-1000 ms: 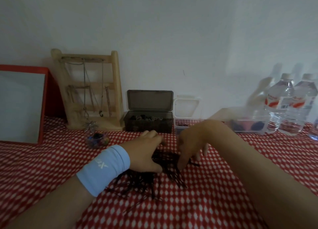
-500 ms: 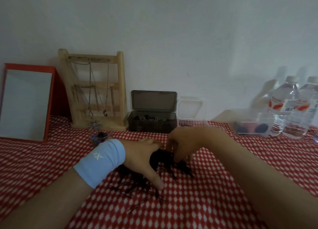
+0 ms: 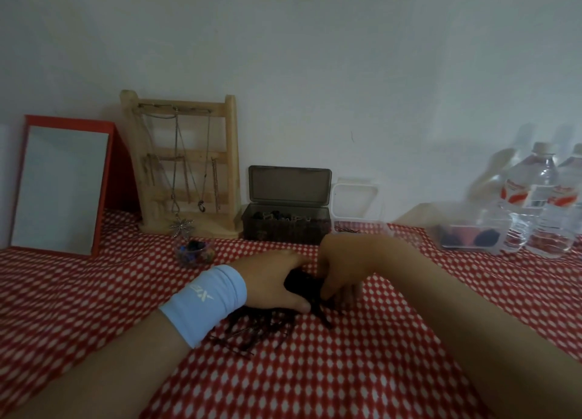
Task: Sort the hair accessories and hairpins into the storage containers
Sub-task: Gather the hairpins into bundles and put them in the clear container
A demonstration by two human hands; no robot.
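At the hairpin pile: we have the left hand (image 3: 271,280) wrapped round a dark bunch of hairpins (image 3: 300,284), thumb underneath. The right hand (image 3: 340,267) curls down onto the same bunch and pinches its end, so neither hand is spread wide.
Where the pins lie: many more lie loose on the red checked tablecloth (image 3: 315,371), under and beside the left wrist. They are well apart from the containers along the wall.
Step in hand: we judge this to be gathering a handful to carry back.
Doing it well: we should line the pins up parallel and squeeze them near the middle. Then we lift straight up, so stragglers drop here and not on the way. The strays by the wristband (image 3: 204,302) can wait for another pass.
Likely target: the clear container (image 3: 359,217) just beside the dark box (image 3: 286,226) seems to hold a few thin pins. That is only our guess.
Hard to make out: the right fingertips are blurred and sunk in the bunch, so we cannot count what is held. The dark box shows only dark lumps. The clear tub (image 3: 466,232) by the water bottles (image 3: 541,204) is smeared, and we cannot name its red and dark contents.
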